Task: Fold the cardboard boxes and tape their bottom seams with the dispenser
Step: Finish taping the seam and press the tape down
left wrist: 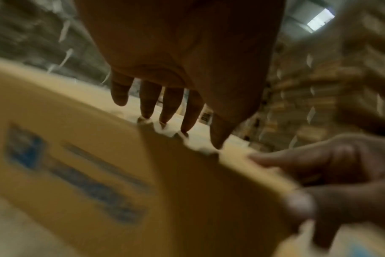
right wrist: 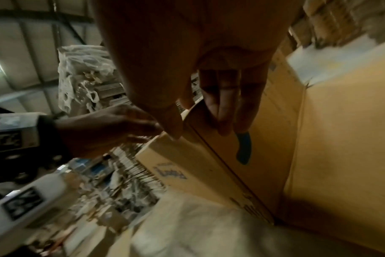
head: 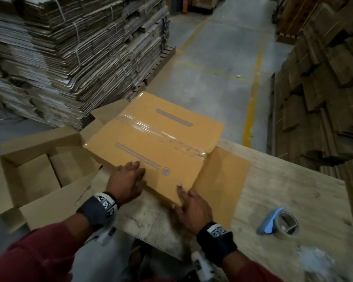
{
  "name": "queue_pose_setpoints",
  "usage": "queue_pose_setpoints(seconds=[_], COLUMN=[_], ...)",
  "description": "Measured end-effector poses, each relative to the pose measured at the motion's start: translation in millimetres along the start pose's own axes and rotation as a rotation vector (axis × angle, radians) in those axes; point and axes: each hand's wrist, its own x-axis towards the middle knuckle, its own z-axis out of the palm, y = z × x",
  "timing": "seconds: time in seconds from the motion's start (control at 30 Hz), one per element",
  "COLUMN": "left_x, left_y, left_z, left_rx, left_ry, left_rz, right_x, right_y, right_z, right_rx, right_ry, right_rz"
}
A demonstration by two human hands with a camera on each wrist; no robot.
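Note:
A tan cardboard box [head: 155, 139] stands bottom-up on the wooden table [head: 283, 190], a strip of clear tape [head: 157, 131] running along its seam. My left hand [head: 128, 180] rests on the near left corner, its fingers [left wrist: 160, 104] straight with the tips on the box's edge [left wrist: 77, 156]. My right hand [head: 189, 204] spans the near right corner, straight fingers [right wrist: 222, 107] lying against the box's side [right wrist: 330, 139] and the thumb on the edge. The blue tape dispenser [head: 279, 222] lies on the table to the right, away from both hands.
Another box [head: 39, 174] stands open-topped at the left, flaps spread. A loose flap [head: 222, 180] of the taped box lies flat on the table. Bundled flat cartons [head: 69, 47] are stacked on a pallet behind; more cartons [head: 324, 88] line the right. A concrete aisle [head: 212, 58] runs between.

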Motion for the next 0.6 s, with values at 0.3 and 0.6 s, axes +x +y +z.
queue_pose_setpoints(seconds=[0.3, 0.6], left_x=[-38, -62], left_y=[48, 44], left_z=[11, 55], left_rx=[-0.174, -0.228], left_ry=[-0.066, -0.036], left_rz=[-0.352, -0.251], right_x=[40, 159], right_y=[-32, 79], right_z=[-35, -107], right_rx=[0.614, 0.165], right_ry=[0.172, -0.055], right_rz=[-0.036, 0.184])
